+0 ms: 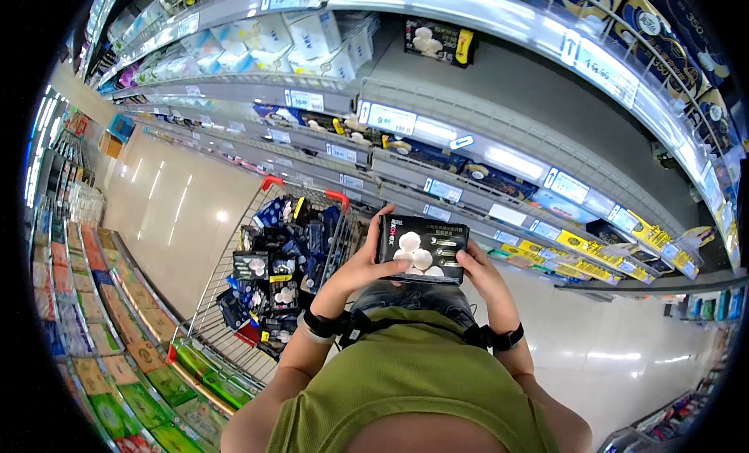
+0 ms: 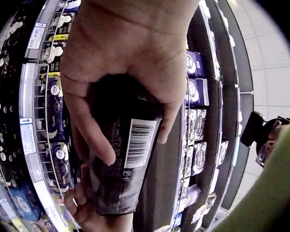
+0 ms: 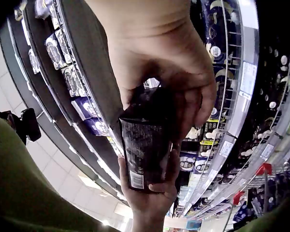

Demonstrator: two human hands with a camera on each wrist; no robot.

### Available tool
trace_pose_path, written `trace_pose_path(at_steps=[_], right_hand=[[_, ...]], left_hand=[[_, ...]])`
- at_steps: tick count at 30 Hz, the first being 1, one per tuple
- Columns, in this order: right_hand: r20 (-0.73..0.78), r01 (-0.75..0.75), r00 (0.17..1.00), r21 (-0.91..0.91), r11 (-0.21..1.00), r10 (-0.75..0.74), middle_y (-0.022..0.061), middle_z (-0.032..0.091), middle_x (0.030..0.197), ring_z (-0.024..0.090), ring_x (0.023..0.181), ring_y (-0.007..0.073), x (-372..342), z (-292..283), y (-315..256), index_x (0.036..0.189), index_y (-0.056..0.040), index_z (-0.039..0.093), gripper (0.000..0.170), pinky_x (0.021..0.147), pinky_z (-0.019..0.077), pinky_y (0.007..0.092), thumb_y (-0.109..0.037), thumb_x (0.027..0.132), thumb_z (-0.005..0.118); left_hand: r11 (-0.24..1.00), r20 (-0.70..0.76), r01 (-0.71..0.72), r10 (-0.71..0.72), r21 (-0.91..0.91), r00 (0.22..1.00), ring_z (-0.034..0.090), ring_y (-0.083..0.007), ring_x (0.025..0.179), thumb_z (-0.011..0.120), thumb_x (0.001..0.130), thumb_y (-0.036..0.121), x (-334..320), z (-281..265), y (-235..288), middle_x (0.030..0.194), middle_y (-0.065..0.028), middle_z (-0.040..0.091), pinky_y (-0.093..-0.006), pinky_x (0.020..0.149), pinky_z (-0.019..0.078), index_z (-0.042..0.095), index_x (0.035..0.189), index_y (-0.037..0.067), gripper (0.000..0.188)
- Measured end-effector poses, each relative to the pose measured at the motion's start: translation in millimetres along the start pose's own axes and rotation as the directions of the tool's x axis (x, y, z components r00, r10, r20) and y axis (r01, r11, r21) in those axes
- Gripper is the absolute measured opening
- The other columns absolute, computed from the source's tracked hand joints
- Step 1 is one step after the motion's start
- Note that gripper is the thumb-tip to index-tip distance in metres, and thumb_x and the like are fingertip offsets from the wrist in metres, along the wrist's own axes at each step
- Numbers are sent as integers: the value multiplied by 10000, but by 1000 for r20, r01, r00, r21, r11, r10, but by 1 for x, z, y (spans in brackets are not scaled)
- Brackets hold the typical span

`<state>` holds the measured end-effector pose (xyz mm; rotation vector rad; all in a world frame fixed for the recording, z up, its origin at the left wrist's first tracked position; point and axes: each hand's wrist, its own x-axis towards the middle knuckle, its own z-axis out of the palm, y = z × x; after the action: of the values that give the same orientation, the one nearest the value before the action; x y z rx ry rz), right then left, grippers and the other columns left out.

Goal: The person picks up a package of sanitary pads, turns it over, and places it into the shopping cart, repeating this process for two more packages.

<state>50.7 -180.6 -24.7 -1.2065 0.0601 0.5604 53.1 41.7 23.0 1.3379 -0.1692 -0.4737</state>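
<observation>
A black package [image 1: 422,248] with white round shapes on its front is held between both hands in front of the body. The left hand [image 1: 359,267] grips its left end, thumb across the front. At the right end, the right hand [image 1: 485,280] holds it with the thumb on the front edge. In the left wrist view the left hand [image 2: 123,63] wraps the package [image 2: 121,179], whose barcode side shows. The right wrist view has the right hand [image 3: 169,72] around the package's [image 3: 145,150] near end, the other hand at the far end.
A shopping cart [image 1: 271,181] with red corners, filled with dark packages, stands at the left. Shelves [image 1: 499,149] with price tags and packaged goods run across the front. Green and brown packs [image 1: 140,359] lie at the lower left. Shiny floor [image 1: 593,336] shows at the right.
</observation>
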Motion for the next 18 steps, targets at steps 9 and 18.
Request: trace_pose_path(at_steps=[9, 18], right_hand=[[-44, -72, 997, -24, 997, 71, 66, 444, 1083, 405, 990, 141, -28, 55, 16, 1152, -5, 365, 468, 840, 309, 253, -274, 790, 494], [-77, -48, 996, 25, 999, 49, 54, 443, 1076, 411, 981, 121, -58, 81, 33, 1176, -15, 329, 486, 824, 324, 236, -272, 795, 488]], left_hand=[[993, 31, -96, 94, 73, 995, 184, -174, 1140, 663, 613, 119, -56, -29, -30, 1257, -116, 144, -298, 937, 159, 22, 1260, 55, 913], [998, 42, -41, 43, -42, 998, 263, -170, 1087, 678, 612, 121, -90, -26, -33, 1183, -102, 260, -285, 920, 180, 21, 1263, 71, 926]])
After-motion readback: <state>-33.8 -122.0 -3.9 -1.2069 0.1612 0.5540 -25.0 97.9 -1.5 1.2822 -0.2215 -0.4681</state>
